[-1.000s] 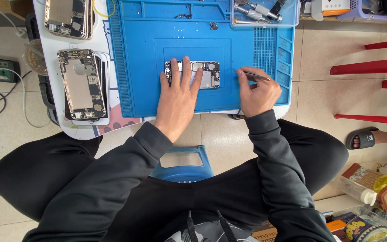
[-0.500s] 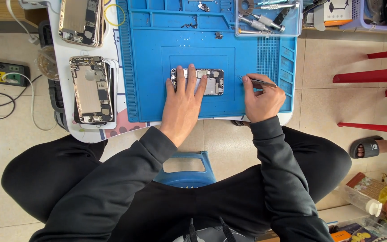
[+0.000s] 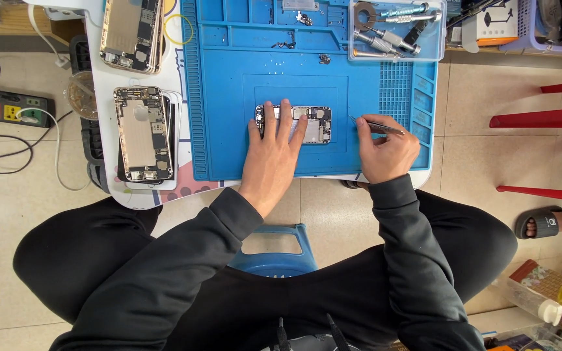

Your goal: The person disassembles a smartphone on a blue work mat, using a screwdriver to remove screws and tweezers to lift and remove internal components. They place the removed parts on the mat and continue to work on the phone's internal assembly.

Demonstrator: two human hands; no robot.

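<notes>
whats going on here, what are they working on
A seated person is working on an opened phone lying on a blue repair mat. The left hand presses flat on the phone, steadying it. The right hand holds tweezers just to the phone's right, tips off it. Two more opened phone shells lie to the left.

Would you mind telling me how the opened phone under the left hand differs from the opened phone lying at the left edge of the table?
The phone under the left hand lies crosswise on the blue mat; the phone at the table's left edge lies lengthwise off the mat. The left hand presses on the first; nothing touches the second. The first looks smaller. Both lie open with their insides showing. The right hand holds tweezers beside the first.
</notes>
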